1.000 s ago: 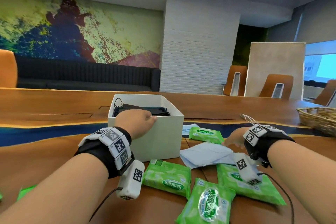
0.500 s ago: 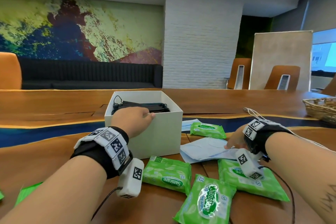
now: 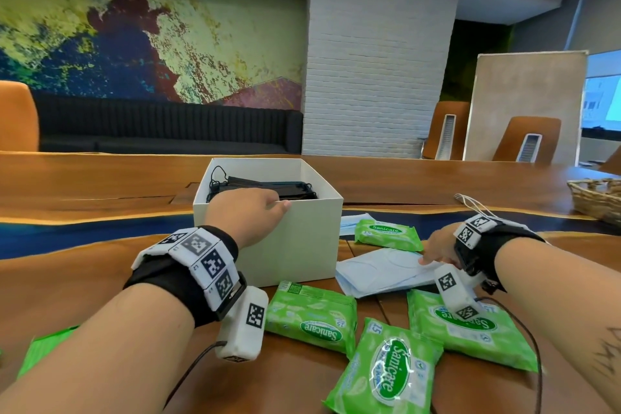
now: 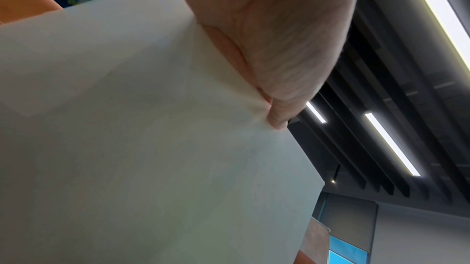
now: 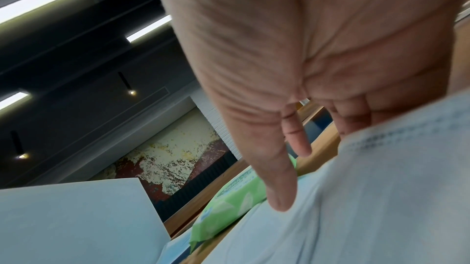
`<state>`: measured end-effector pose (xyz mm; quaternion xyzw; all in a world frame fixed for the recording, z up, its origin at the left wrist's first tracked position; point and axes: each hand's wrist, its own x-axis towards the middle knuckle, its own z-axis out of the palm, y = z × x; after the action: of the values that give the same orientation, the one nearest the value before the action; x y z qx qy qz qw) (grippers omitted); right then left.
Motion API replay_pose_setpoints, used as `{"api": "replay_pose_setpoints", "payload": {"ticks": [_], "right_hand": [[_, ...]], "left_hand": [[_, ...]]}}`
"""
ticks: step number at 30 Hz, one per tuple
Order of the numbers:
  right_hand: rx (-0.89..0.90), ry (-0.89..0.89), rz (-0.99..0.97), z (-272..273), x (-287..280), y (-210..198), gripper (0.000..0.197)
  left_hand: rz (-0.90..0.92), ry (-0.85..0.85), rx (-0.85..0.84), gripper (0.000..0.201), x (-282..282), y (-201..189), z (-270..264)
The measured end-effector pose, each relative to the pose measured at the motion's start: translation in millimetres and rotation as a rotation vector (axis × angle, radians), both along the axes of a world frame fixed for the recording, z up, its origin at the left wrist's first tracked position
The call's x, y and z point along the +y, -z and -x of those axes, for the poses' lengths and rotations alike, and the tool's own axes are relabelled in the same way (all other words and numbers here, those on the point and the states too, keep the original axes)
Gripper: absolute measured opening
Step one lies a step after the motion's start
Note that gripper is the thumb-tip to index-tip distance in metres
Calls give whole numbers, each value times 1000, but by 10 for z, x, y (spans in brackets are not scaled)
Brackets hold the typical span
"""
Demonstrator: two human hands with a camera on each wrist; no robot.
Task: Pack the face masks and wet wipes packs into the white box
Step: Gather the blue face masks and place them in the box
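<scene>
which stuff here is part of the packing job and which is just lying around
Part of the job:
- white cardboard box, gripped by left hand
- black face masks inside it
- pale blue face masks under right hand
- green wet wipes packs

Lying about:
- woven wicker basket
- orange chairs

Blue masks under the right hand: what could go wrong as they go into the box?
1. The blue masks are a loose stack; the right hand only reaches their near edge, so some may slide off when lifted.
2. White ear loops trail by the right wrist and could snag.
3. Black masks already lie in the box, and the left hand grips its front rim, narrowing the opening.
</scene>
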<state>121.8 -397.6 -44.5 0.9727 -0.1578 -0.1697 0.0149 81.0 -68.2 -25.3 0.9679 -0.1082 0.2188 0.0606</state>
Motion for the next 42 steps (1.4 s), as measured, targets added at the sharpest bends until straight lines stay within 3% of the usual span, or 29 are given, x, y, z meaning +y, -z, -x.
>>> {"api": "replay_pose_setpoints", "payload": {"ticks": [7, 12, 18, 22, 27, 31, 35, 38, 42], "right_hand": [[-38, -33, -2, -137, -156, 61, 48], [-211, -59, -203, 20, -98, -10, 15], [-500, -62, -378, 230, -35, -203, 32], [-708, -178, -492, 472, 31, -447, 44], [-853, -258, -622, 793, 105, -784, 44], [-900, -365, -726, 1039, 195, -992, 41], [-875, -504, -801, 1251, 386, -1125, 39], [-844, -591, -842, 1391, 543, -1208, 39], [-834, -679, -884, 1494, 687, -1276, 38]], "left_hand": [[-8, 0, 1, 36, 0, 5, -14], [-3, -6, 0, 40, -4, 9, -12], [13, -21, 49, 42, -19, -28, 45], [51, -13, 107, 38, -20, -67, 91], [345, 87, 239, 37, -18, -203, 178], [612, 256, 198, 57, -158, -352, 363], [682, 465, 266, 88, -430, -434, 557], [733, 585, 313, 100, -624, -442, 623], [1039, 686, 363, 114, -696, -439, 638]]}}
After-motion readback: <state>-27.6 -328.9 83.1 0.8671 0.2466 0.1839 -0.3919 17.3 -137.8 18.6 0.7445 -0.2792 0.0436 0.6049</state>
